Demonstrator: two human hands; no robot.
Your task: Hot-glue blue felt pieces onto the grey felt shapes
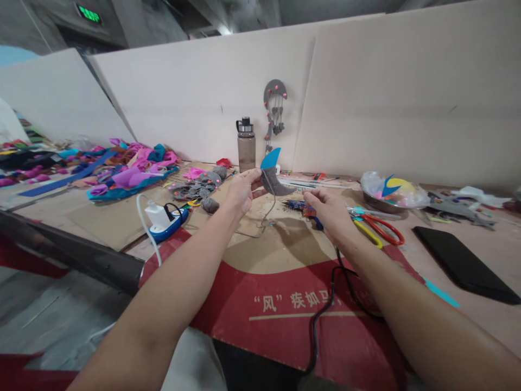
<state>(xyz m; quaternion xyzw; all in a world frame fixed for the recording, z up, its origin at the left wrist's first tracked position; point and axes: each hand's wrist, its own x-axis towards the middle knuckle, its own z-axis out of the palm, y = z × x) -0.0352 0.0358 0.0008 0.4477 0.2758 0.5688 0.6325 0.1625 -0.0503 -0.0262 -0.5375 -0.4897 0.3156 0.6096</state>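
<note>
My left hand point(243, 191) pinches a grey felt crescent point(275, 182), raised above the work surface. A pointed blue felt piece point(270, 159) shows at the crescent's upper end. From the crescent, grey yarn point(264, 220) trails down to the cardboard. To the right, my right hand point(330, 210) is closed with thumb and forefinger together, apart from the crescent. What sits between those fingertips is too small to make out. Red-handled scissors point(385, 229) and a yellow-handled tool point(368, 233) lie beside my right wrist.
A water bottle point(246, 149) stands against the white panel, near a hanging grey crescent ornament point(275, 89). Left are a blue power strip point(173, 225), grey felt pieces point(195, 189) and coloured scraps point(134, 174). Right are a metal bowl point(382, 205) and black phone point(464, 263). A black cable point(313, 331) crosses the red-printed cardboard.
</note>
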